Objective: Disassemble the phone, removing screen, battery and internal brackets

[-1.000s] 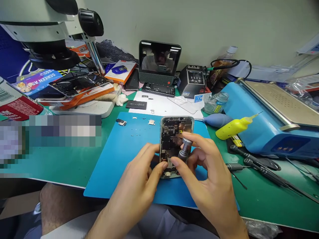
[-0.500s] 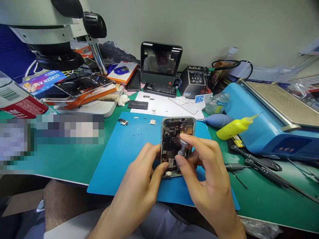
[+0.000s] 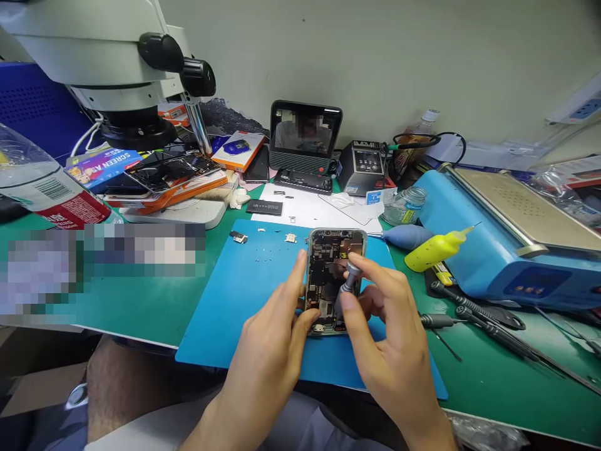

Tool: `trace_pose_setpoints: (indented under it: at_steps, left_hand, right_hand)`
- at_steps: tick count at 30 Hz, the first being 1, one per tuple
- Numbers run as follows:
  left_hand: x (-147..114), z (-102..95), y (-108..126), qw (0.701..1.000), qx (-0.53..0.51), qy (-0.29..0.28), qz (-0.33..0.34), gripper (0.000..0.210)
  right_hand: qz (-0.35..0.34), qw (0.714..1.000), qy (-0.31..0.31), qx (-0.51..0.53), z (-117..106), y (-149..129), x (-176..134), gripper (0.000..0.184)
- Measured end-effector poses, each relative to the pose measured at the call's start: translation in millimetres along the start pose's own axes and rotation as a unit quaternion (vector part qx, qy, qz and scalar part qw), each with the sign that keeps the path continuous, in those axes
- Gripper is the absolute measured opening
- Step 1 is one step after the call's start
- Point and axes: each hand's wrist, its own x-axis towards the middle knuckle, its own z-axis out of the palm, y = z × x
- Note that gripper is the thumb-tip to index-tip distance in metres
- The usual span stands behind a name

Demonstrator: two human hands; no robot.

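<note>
An opened phone [image 3: 323, 275] with its circuit boards bare stands tilted over the blue mat [image 3: 220, 313]. Its left and lower edge is gripped by my left hand [image 3: 277, 326], thumb at the bottom corner. My right hand [image 3: 389, 319] pinches a grey screwdriver [image 3: 350, 279], one finger on its cap, the shaft pointing down to the phone's lower right part. The screwdriver's tip is hidden. Left of the phone on the mat lie a small metal bracket [image 3: 290, 238], a small black-and-silver part [image 3: 238, 237] and several tiny screws [image 3: 263, 260].
A black battery [image 3: 264, 207] lies partly on white paper. To the right are a yellow needle bottle [image 3: 434, 250], a blue air blower [image 3: 407, 237], more screwdrivers [image 3: 488, 326] and a blue heating machine [image 3: 469, 232]. A microscope [image 3: 126, 75] overhangs the left; a display [image 3: 305, 134] stands behind.
The view has tilted up and shifted slightly. My left index finger has straightened along the phone's side. The screwdriver leans more, with more of its shaft showing.
</note>
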Motion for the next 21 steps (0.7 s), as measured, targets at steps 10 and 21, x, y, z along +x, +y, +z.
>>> trace_pose_setpoints:
  at_steps: [10,21]
  left_hand:
    - [7.1,-5.4,6.4,0.999,0.008,-0.028,0.022,0.030]
    - [8.3,-7.2,4.9,0.999,0.002,-0.031,0.039,0.019]
  right_hand:
    - [0.018,0.999,0.026,0.012,6.6,3.2,-4.1,0.054]
    - [0.057,0.967,0.060,0.241,5.3,-2.5,-3.9,0.057]
